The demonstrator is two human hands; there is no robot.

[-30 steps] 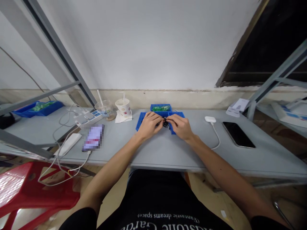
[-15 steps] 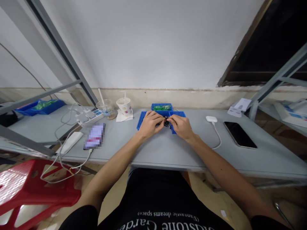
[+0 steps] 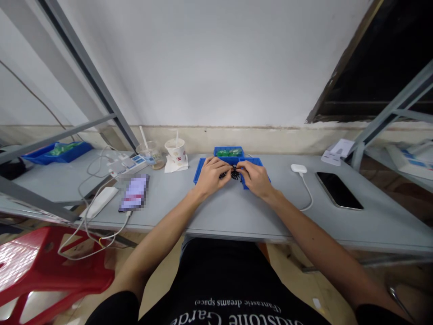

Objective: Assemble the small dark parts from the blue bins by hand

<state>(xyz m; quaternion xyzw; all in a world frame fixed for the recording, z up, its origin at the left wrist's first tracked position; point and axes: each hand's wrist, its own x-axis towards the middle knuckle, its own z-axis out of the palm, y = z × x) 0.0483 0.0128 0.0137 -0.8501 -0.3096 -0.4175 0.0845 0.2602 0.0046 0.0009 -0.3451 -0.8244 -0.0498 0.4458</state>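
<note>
My left hand (image 3: 212, 176) and my right hand (image 3: 254, 177) meet fingertip to fingertip over the blue bins at the middle of the table. Both have their fingers pinched together around small black pieces (image 3: 235, 173), whose kind is too small to make out. Beneath my left hand is a blue bin (image 3: 199, 169), mostly covered. Another blue bin (image 3: 258, 161) lies under my right hand. Behind them stands a third blue bin (image 3: 231, 159) with green pieces (image 3: 230, 153) in it.
Left on the grey table (image 3: 233, 221) are a paper cup (image 3: 176, 151), a plastic cup (image 3: 153, 157), a power strip (image 3: 126, 166) and a blurred phone (image 3: 134, 192). A white charging case (image 3: 298, 169) with cable and a black phone (image 3: 339, 190) lie right. A red stool (image 3: 57, 266) stands lower left.
My hands stay in nearly the same place, with only slight finger movement. The whole view has shifted very slightly.
</note>
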